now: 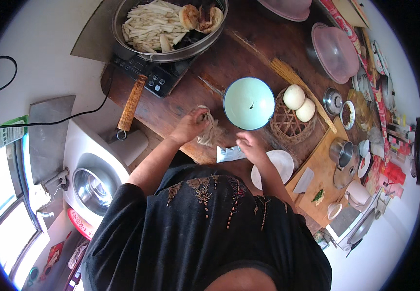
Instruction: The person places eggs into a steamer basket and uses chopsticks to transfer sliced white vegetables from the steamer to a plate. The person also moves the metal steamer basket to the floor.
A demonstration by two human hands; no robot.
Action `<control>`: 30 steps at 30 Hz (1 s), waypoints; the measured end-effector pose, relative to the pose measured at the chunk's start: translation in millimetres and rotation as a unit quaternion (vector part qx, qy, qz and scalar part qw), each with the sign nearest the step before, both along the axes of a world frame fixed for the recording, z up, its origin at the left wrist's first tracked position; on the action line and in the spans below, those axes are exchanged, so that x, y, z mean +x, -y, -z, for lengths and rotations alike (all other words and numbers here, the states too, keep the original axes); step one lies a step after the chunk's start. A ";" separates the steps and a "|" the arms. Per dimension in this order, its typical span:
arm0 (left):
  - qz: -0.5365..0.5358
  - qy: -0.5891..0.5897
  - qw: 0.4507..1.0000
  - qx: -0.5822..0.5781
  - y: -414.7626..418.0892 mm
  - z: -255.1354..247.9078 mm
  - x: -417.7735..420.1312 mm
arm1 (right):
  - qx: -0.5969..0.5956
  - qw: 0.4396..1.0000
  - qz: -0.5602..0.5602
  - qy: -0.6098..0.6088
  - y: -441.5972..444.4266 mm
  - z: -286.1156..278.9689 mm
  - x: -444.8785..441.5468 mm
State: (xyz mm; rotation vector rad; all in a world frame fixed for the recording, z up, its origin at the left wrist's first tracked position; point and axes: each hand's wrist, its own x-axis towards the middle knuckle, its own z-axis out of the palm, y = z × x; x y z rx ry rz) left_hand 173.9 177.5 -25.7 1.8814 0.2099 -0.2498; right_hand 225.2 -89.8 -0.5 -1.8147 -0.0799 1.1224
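Note:
Crumpled in my left hand (191, 125) is a beige cloth (207, 134), held over the front edge of the wooden table. My right hand (252, 146) is at the right end of a pale blue-white packet (228, 154); whether the fingers grip it cannot be made out. Just beyond both hands stands a pale green enamel basin (248, 102) with a blue rim and a small dark mark inside. A white plate (282, 165) lies partly under my right forearm. Right of the basin, two pale round buns (293, 96) rest on a woven basket (293, 125).
A wide pan (170, 56) with pale cut strips and browned pieces sits on an induction cooker (159, 82), its wooden handle (133, 103) jutting over the table edge. A straw brush (293, 78), cutting board (310, 192) and cleaver (304, 180) lie rightward. A sink basin (95, 191) is left.

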 end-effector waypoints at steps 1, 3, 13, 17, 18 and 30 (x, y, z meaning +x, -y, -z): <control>0.077 -0.013 0.969 0.234 3.6 -32.9 13.3 | -0.022 1.000 0.003 -0.007 13.1 17.3 2.9; 0.069 0.050 0.982 0.169 3.1 -69.2 24.3 | -0.062 0.998 -0.004 -0.020 24.7 41.3 12.2; -0.064 0.193 0.935 0.290 -128.9 -174.5 169.4 | -0.077 0.993 -0.075 0.041 -6.5 2.7 108.5; -0.042 0.318 0.815 0.482 -130.0 -146.9 216.6 | -0.029 0.984 -0.016 0.175 -41.3 -77.3 161.5; -0.026 0.262 0.839 0.477 -115.8 -153.0 224.2 | 0.015 0.976 0.016 0.215 -47.4 -89.0 174.2; 0.074 0.263 0.822 0.500 -100.9 -149.7 259.1 | -0.003 0.815 -0.097 0.571 -179.4 -158.3 293.8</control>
